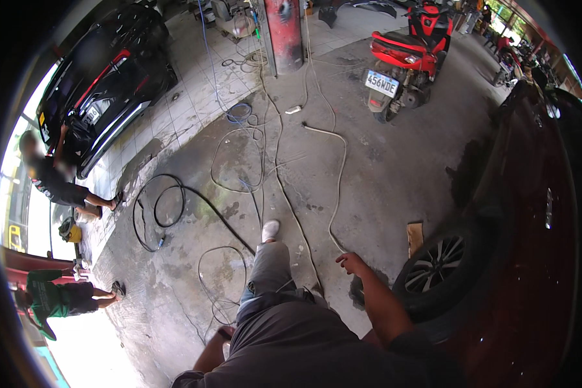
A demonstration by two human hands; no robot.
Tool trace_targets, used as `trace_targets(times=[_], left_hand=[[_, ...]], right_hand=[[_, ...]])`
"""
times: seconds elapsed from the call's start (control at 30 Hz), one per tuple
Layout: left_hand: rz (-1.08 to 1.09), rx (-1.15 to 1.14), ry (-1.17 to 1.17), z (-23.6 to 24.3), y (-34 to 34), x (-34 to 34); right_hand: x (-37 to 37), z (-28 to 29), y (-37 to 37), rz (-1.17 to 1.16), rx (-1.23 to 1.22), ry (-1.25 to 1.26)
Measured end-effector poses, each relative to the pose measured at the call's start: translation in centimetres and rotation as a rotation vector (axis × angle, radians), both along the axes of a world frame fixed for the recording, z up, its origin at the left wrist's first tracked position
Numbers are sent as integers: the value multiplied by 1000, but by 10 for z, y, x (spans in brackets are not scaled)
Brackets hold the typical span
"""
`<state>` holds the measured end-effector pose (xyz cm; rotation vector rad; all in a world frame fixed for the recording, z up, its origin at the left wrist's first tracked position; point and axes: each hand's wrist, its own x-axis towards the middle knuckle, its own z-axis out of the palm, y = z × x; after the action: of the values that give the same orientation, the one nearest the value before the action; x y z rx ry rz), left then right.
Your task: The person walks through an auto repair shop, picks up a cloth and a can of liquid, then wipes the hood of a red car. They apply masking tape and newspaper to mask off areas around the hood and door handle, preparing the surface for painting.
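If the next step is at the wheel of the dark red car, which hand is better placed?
The right hand, it seems. It is held out on the same side as the wheel of the dark red car and looks nearer. The left hand is on the opposite side and mostly hidden.

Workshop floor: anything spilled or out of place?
A black hose and a pale cord sprawl loosely across the concrete, looking untidy underfoot. A dark patch beside the dark-red car could be a spill, stain or shadow.

Right hand (350, 262) near a pale cord (340, 174) (fingers bent), black hose (215, 210) looped on concrete floor (394, 184), red scooter (420, 63) beyond.
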<state>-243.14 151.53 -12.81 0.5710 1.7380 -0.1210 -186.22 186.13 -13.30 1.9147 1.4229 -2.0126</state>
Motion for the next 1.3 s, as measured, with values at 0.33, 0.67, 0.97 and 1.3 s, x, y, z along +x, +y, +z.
trace_targets(times=[0.33,0.67,0.97,1.3], left_hand=[[-402,678,260,-33,693,-136],[-630,904,5,124,1076,55],[-170,501,185,-2,1223,-160],[590,1001,-53,101,1554,-271]], right_hand=[[40,-24,265,-541,-6,19],[-4,-68,353,-448,-341,-371],[-74,-108,933,291,-79,-394],[-580,124,1486,432,877,208]])
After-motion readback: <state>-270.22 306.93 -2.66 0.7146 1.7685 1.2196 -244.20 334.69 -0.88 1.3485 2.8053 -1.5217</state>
